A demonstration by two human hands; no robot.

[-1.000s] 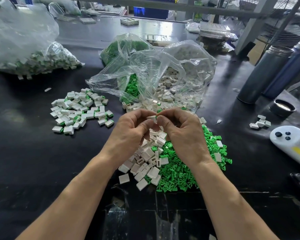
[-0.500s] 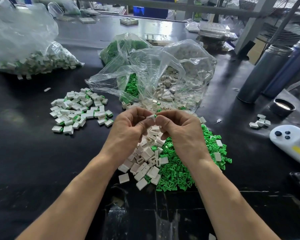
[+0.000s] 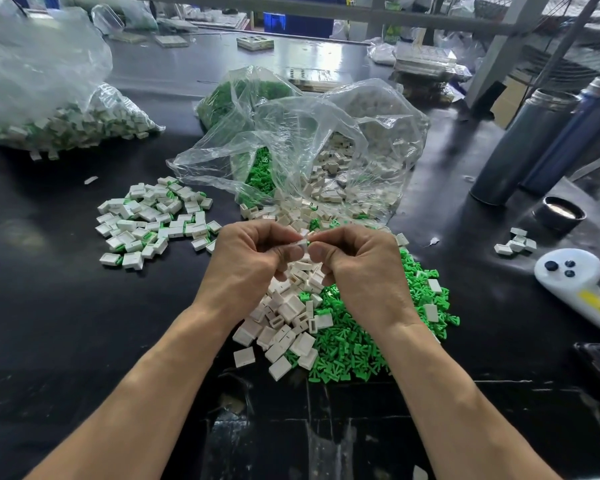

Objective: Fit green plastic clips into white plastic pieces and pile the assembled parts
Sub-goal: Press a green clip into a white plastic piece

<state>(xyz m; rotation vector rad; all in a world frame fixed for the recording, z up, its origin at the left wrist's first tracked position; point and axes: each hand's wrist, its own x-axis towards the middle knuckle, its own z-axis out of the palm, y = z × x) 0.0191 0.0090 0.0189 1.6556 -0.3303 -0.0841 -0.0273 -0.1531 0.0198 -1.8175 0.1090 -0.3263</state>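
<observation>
Two hands meet above the black counter (image 3: 49, 323), and between them sits one small white plastic piece (image 3: 302, 242), boxy and pale, with only a corner showing past the fingertips. Both the left hand (image 3: 246, 265) and the right hand (image 3: 357, 271) have their fingers curled tight, pinching that piece from either side. Below lie loose white pieces (image 3: 284, 317) beside green clips (image 3: 368, 344), with the assembled pile (image 3: 153, 220) to the left.

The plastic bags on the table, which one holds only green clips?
The smaller bag of green clips, behind the open centre bag with green and white parts. The far-left bag holds mixed white-and-green pieces.
</observation>
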